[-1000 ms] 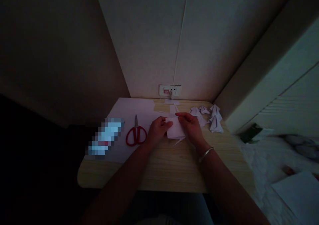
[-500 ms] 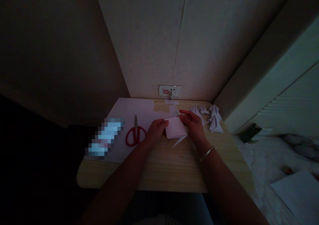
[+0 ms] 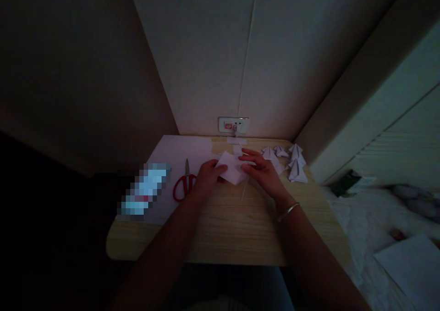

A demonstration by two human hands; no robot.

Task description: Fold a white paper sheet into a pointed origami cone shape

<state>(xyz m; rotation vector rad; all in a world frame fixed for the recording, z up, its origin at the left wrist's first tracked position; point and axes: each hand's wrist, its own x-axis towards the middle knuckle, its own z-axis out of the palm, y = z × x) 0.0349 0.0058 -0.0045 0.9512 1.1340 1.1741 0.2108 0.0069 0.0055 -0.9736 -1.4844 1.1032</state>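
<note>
A folded white paper (image 3: 232,168) is held above the wooden table (image 3: 240,237), with one corner toward me. My left hand (image 3: 208,179) grips its left side, thumb on top and fingers beneath. At the right side, my right hand (image 3: 261,171) has its thumb and fingers at the paper's edge, the other fingers bent loosely; a bracelet (image 3: 288,212) is on that wrist. A thin pale strip hangs below the paper, blurred. Red-handled scissors (image 3: 185,185) lie just left of my left hand, partly covered by it.
Large white sheets (image 3: 178,147) and a pixelated phone-like object (image 3: 146,189) lie at the left. Several folded paper pieces (image 3: 296,164) stand at the back right. A wall socket (image 3: 233,125) is behind the table; a white sheet (image 3: 412,267) lies on bedding at the far right.
The folded paper has turned so that a corner points toward me and has shifted slightly left. My left hand has moved a little left, and my right fingers have shifted along its edge.
</note>
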